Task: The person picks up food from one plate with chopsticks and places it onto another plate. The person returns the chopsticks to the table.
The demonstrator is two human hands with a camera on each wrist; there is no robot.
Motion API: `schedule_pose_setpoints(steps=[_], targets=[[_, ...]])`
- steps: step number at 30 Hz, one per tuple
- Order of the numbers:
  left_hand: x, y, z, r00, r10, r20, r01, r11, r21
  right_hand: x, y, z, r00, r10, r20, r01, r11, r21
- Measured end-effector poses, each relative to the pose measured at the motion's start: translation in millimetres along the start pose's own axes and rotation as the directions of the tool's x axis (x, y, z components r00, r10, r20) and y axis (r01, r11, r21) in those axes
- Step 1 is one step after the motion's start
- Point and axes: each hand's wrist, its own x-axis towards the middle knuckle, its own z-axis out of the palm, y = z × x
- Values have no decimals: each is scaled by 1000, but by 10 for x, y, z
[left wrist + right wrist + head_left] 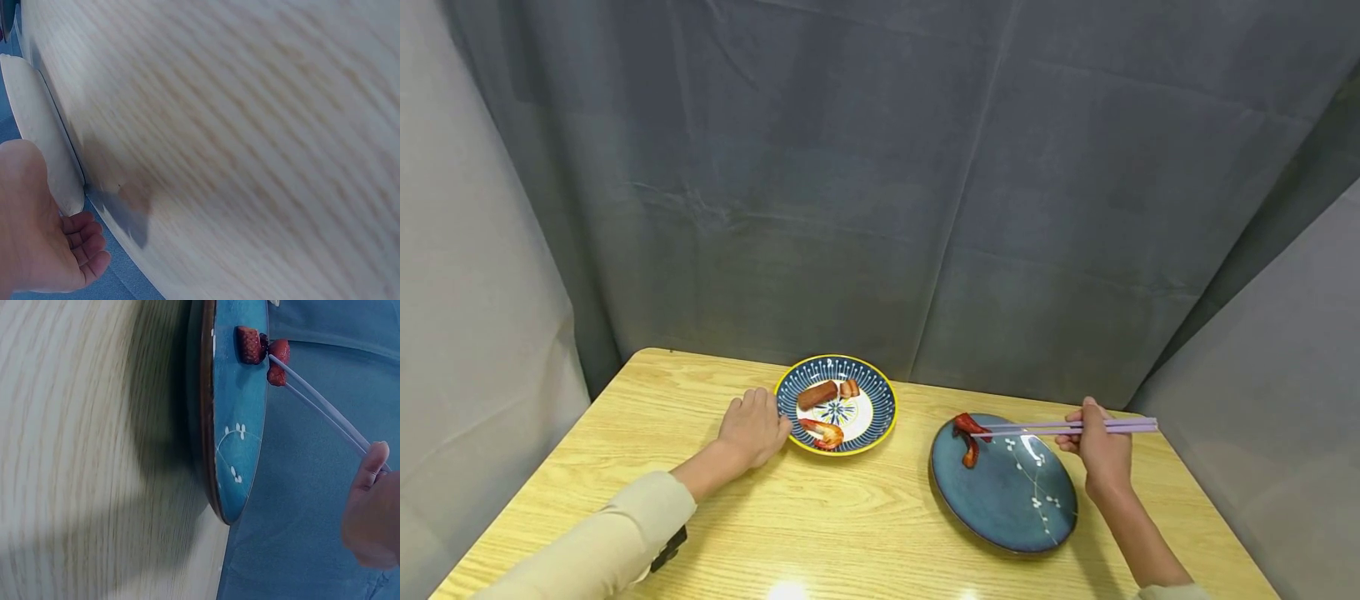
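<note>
My left hand (756, 429) rests beside a blue-and-white patterned plate (884, 421) with a yellow rim. Its thumb is right at the rim, and the fingers are loosely curled in the left wrist view. A brown sausage-like piece (817, 395), a small striped meat piece (849, 389) and a shrimp (822, 434) lie on that plate. My right hand (1103, 446) holds lavender chopsticks (1037, 428). Their tips meet a glossy red food piece (278, 362) over the far left of a dark blue plate (1000, 500). Close by, a curved reddish-brown piece (971, 450) lies on this plate.
The plates stand apart on a light wood table (820, 533), the patterned one near its back edge. A grey curtain (865, 208) hangs behind the table, with pale cloth (482, 275) at both sides. White blossoms decorate the dark blue plate.
</note>
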Motion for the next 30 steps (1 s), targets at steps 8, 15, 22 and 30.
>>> schedule_pose_setpoints(steps=[8, 15, 22, 30], targets=[[-4, 8, -3, 1000, 0, 7, 0, 1000, 1, 14, 7, -67, 1000, 10, -11, -10, 1000, -3], [-5, 3, 5, 1000, -4, 5, 4, 1000, 2, 22, 11, -133, 1000, 4, -22, -4, 1000, -16], [-5, 5, -1, 1000, -7, 12, 7, 1000, -1, 30, 33, -180, 999, -20, -30, 19, 1000, -22], [-8, 10, -10, 1000, -5, 19, 5, 1000, -2, 44, 71, -219, 999, -34, -40, 33, 999, -33]])
